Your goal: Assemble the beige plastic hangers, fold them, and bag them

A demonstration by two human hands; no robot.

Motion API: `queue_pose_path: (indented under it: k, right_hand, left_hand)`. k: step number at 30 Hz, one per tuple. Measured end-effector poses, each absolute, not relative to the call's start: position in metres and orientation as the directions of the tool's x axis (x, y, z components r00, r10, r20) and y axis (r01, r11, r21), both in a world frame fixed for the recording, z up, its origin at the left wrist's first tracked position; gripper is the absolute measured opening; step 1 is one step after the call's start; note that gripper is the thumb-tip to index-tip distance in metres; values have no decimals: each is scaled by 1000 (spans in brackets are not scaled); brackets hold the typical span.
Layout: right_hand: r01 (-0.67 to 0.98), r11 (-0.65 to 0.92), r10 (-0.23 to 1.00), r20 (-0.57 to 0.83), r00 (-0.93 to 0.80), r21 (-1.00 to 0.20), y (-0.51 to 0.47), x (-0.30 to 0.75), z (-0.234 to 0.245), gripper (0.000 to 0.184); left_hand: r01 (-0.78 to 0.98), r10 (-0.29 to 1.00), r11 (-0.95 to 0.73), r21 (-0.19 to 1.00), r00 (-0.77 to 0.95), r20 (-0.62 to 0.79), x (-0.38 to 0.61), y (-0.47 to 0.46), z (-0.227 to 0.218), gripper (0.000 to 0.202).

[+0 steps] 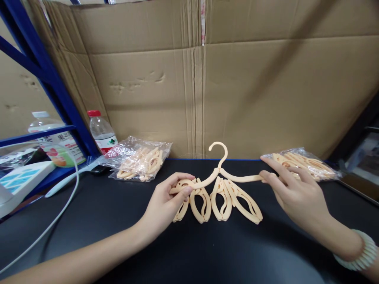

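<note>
A peach plastic folding hanger (220,185) lies on the black tabletop (189,252), hook pointing away, with several oval clip loops hanging under its arms. My left hand (167,203) pinches the hanger's left arm end between thumb and fingers. My right hand (291,189) rests at the right arm end, fingers stretched out and touching its tip. A white beaded bracelet (359,252) sits on my right wrist.
Two clear bags of the same hangers lie at the back: one on the left (139,159), one on the right (302,161). A red-capped water bottle (101,132) stands by a blue shelf frame (44,75). A white cable (59,215) crosses the left. Cardboard (207,79) walls the back.
</note>
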State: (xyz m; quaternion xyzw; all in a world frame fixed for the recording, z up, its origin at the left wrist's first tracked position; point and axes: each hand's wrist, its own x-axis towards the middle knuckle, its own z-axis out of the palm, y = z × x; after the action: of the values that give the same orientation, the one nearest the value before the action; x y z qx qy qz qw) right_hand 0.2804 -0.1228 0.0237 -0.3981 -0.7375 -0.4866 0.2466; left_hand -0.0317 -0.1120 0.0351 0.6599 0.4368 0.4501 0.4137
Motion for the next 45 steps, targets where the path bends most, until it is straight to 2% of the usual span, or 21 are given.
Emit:
queue_pose_path:
  k: [4, 7, 12, 17, 20, 22, 26, 29, 33, 37, 40, 45]
  right_hand:
    - [827, 254, 357, 746, -562, 501, -123, 277, 24, 19]
    - [835, 350, 399, 739, -543, 424, -121, 275, 19, 16]
    - [844, 532, 538, 740, -403, 72, -120, 272, 10, 16]
    - [783, 612, 535, 789, -302, -115, -120, 273, 10, 15]
    - [737, 608, 615, 763, -201, -296, -118, 277, 8, 9]
    - [675, 603, 669, 730, -138, -425, -117, 278, 7, 10]
    - [455, 571, 784, 619, -55, -683, -118, 276, 11, 24]
    - [279, 518, 843, 537, -8, -809, -119, 273, 17, 26]
    - [35, 445, 889, 446, 105, -895, -118, 272, 19, 28]
    - [-105, 388, 918, 375, 127, -916, -121, 267, 14, 29]
    - [-34, 366, 931, 365, 19, -930, -133, 254, 13, 24]
    - [166, 402, 863, 312, -397, -900, -160, 231, 18, 18]
  left_hand:
    - [203, 952, -268, 942, 206, 227, -31, -112, 36, 25]
    - [193, 954, -262, 945, 197, 224, -30, -113, 37, 25]
    - [192, 960, -253, 948, 173, 221, -29, -112, 36, 25]
    - [183, 958, -247, 952, 192, 211, -29, -111, 34, 26]
    - [151, 958, -252, 956, 174, 226, -29, -111, 34, 25]
    - [117, 964, -239, 964, 148, 221, -28, -111, 35, 27]
    - [15, 973, -221, 975, 77, 219, -29, -112, 38, 29]
    - [-77, 969, -247, 966, 6, 248, -28, -113, 44, 31]
    - [-141, 974, -226, 964, -32, 224, -26, -116, 48, 33]
    - [-124, 987, -120, 985, 95, 132, -18, -124, 40, 28]
    - [-100, 976, -25, 995, 215, 46, -11, -133, 32, 30]
    - [-99, 934, -16, 995, 355, 50, -6, -144, 26, 31]
